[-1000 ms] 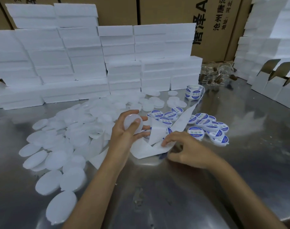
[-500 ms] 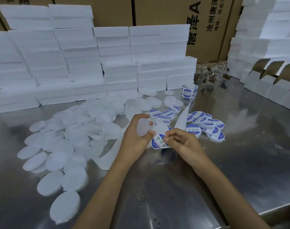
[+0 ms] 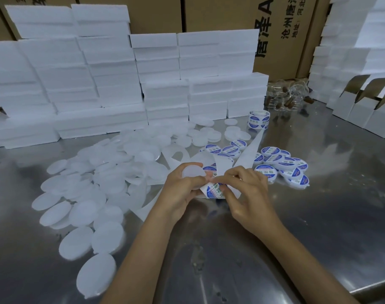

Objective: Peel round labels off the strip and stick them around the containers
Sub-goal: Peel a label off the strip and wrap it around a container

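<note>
My left hand (image 3: 180,189) grips a small round white container (image 3: 192,173) just above the table. My right hand (image 3: 244,189) pinches a round blue-and-white label (image 3: 213,190) right beside that container, its edge touching it. The white backing strip (image 3: 246,152) trails from under my hands toward the label roll (image 3: 258,119) at the back. Several labelled containers (image 3: 281,166) lie in a heap to the right. Many plain white containers (image 3: 95,187) are spread out on the left.
Stacks of white boxes (image 3: 112,84) wall off the back of the steel table (image 3: 318,227). Open white cartons (image 3: 366,106) stand at the right edge. A clear bag with brown pieces (image 3: 288,97) lies at the back right. Brown cardboard boxes (image 3: 285,29) rise behind.
My right hand peeled a label from the strip and lifted it to the container in my left hand. Both hands have come closer together.
</note>
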`<state>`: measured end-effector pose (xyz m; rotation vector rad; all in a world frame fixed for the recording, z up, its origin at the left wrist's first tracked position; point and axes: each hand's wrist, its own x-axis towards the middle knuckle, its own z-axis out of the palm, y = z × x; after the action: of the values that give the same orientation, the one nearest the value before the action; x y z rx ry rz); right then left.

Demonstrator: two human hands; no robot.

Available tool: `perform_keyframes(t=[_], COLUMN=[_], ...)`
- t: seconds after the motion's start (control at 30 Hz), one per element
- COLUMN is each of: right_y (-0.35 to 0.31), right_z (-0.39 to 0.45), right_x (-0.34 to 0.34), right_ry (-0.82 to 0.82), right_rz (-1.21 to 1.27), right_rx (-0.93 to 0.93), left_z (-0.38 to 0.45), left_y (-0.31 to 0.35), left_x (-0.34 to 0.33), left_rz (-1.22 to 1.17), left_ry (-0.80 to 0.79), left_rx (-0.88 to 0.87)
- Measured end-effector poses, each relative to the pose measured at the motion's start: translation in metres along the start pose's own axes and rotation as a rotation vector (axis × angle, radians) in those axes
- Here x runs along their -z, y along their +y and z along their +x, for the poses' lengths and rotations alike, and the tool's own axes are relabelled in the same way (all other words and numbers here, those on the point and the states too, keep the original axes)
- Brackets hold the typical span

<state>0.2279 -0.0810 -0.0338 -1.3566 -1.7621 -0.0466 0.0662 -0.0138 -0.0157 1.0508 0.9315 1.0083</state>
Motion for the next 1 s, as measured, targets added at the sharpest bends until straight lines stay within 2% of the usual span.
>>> perform_keyframes(t=[0.27, 0.43, 0.67, 0.87, 0.93, 1.0], right_y=[0.005, 0.0, -0.008, -0.008, -0.008, -0.009], right_z=[-0.002, -0.003, -0.006, -0.004, -0.001, 0.002], right_x=[-0.003, -0.002, 0.006, 0.011, 0.012, 0.014], right_ry=[-0.001, 0.046, 0.12, 0.238, 0.265, 0.273], right_rz=[-0.121, -0.075, 0.235, 0.506, 0.589, 0.692], right_rx=[0.087, 0.115, -0.105, -0.281, -0.333, -0.377], left_z=[0.001, 0.001, 0.002, -0.002, -0.007, -0.011], left_y=[-0.001, -0.002, -0.004, 0.0, 0.006, 0.015], left_x=[0.0, -0.003, 0.001, 0.007, 0.003, -0.004], left_rz=[0.104, 0.136, 0.524, 0.64, 0.56, 0.272], left_ry=[0.017, 0.097, 0.188, 0.276, 0.325, 0.28], left_rx=[0.008, -0.023, -0.213, -0.294, -0.377, -0.387])
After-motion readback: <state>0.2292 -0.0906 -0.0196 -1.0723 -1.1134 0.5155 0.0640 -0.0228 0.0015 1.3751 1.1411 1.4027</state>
